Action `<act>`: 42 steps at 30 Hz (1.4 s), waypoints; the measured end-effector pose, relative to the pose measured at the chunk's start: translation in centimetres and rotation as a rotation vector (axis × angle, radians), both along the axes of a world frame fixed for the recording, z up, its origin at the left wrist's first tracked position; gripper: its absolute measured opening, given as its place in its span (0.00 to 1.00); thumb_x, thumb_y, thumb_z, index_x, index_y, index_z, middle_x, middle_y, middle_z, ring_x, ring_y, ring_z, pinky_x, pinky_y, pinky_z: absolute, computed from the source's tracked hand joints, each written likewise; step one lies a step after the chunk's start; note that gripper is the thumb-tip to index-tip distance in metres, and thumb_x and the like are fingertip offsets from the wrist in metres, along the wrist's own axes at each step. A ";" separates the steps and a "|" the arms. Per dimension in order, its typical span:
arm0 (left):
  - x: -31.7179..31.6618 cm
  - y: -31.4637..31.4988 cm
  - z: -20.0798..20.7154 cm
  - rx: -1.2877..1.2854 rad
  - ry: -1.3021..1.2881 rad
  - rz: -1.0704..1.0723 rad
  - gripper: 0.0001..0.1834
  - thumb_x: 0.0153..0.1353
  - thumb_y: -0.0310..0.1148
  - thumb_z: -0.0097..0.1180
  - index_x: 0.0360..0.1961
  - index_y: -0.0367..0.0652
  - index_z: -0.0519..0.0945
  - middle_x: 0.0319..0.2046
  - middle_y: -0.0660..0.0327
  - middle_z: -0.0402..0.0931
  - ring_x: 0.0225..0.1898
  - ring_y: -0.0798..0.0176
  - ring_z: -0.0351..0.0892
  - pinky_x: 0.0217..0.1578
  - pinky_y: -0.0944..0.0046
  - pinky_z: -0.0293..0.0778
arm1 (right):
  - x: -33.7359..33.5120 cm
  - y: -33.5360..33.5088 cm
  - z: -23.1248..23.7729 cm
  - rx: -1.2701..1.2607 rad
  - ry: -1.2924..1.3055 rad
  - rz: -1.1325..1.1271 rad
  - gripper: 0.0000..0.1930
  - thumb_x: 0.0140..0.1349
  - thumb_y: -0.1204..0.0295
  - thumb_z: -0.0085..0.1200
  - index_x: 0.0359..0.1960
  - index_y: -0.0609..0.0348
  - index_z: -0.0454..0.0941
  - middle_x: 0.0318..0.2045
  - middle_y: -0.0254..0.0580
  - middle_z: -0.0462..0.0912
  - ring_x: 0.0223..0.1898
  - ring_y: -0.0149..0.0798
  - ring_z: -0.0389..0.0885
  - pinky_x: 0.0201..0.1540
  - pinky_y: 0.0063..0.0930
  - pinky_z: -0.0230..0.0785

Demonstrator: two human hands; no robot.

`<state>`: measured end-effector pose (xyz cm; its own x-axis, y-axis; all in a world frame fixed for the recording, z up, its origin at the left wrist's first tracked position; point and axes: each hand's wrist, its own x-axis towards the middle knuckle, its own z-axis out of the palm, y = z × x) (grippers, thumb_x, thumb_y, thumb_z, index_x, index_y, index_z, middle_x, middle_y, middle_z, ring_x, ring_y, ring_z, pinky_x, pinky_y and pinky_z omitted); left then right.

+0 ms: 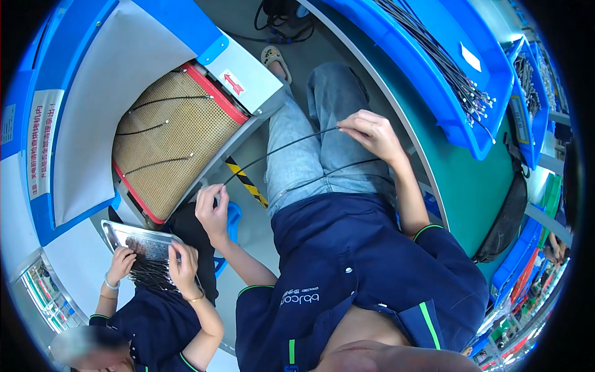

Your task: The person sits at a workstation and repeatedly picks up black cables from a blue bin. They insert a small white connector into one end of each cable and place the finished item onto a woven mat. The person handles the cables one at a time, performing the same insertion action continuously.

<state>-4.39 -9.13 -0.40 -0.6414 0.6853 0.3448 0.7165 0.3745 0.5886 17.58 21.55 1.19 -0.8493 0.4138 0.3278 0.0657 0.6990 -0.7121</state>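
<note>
Head view, left grip point(212, 212), right grip point(376, 136) both pinching black cable point(279, 149), red-lettered white label point(46, 142)

Red arrow sign point(233, 84) on white machine panel point(259, 79); red-lettered white label point(45, 139) on blue frame point(44, 218); white lettering point(299, 296) on navy shirt point(328, 242).

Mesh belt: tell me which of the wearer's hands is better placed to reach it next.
Probably the left hand: pinching the black cable, it looks nearer the mesh belt. The right hand pinches the cable too, but farther to the right.
</note>
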 end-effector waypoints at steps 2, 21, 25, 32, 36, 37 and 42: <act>-0.1 -0.1 0.3 0.016 0.001 -0.015 0.07 0.47 0.17 0.60 0.30 0.35 0.78 0.28 0.56 0.78 0.30 0.60 0.78 0.35 0.66 0.73 | 0.0 0.0 -0.1 -0.016 -0.012 0.004 0.04 0.50 0.78 0.61 0.29 0.61 0.80 0.24 0.38 0.80 0.28 0.37 0.79 0.30 0.28 0.70; -0.2 -0.6 0.6 0.041 0.016 -0.025 0.08 0.47 0.16 0.60 0.30 0.35 0.78 0.28 0.56 0.78 0.30 0.58 0.78 0.34 0.65 0.73 | 0.1 -0.6 -0.2 -0.153 -0.064 0.038 0.03 0.51 0.77 0.61 0.28 0.60 0.82 0.24 0.37 0.80 0.25 0.33 0.77 0.26 0.25 0.67; -0.4 -0.7 0.5 0.032 0.003 -0.004 0.09 0.44 0.16 0.62 0.29 0.36 0.78 0.27 0.56 0.78 0.30 0.55 0.78 0.36 0.61 0.73 | 0.3 -0.7 -0.1 -0.166 -0.085 0.076 0.03 0.50 0.76 0.62 0.27 0.60 0.82 0.23 0.37 0.80 0.25 0.33 0.77 0.25 0.25 0.67; -0.7 -1.4 0.6 0.022 0.009 0.003 0.08 0.48 0.17 0.60 0.31 0.36 0.79 0.28 0.56 0.78 0.31 0.59 0.78 0.35 0.65 0.73 | 0.1 -0.8 -0.2 -0.190 -0.089 0.142 0.04 0.49 0.75 0.64 0.26 0.60 0.81 0.21 0.37 0.78 0.24 0.34 0.76 0.24 0.26 0.65; -0.9 -1.4 0.6 0.015 -0.009 0.017 0.08 0.47 0.17 0.60 0.30 0.36 0.79 0.28 0.56 0.78 0.30 0.58 0.78 0.34 0.63 0.73 | 0.1 -0.8 0.1 -0.183 -0.098 0.181 0.04 0.50 0.75 0.63 0.26 0.60 0.81 0.21 0.38 0.78 0.24 0.35 0.76 0.23 0.26 0.65; -1.0 -1.4 0.6 0.015 -0.017 0.025 0.08 0.46 0.17 0.61 0.29 0.36 0.78 0.27 0.57 0.78 0.30 0.57 0.78 0.33 0.63 0.73 | 0.1 -0.9 0.0 -0.185 -0.101 0.191 0.04 0.50 0.75 0.63 0.26 0.60 0.81 0.21 0.38 0.78 0.24 0.35 0.76 0.23 0.26 0.66; -1.4 -1.6 0.5 0.014 -0.011 0.043 0.08 0.46 0.17 0.61 0.29 0.36 0.79 0.27 0.56 0.79 0.30 0.57 0.78 0.33 0.63 0.73 | -0.2 -1.2 0.7 -0.242 -0.167 0.235 0.03 0.51 0.75 0.60 0.28 0.59 0.81 0.21 0.39 0.76 0.25 0.38 0.76 0.28 0.30 0.69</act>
<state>-5.81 -10.73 0.07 -0.6742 0.6521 0.3467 0.6932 0.3968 0.6017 17.36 20.40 1.87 -0.9638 0.2500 0.0931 0.0532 0.5220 -0.8513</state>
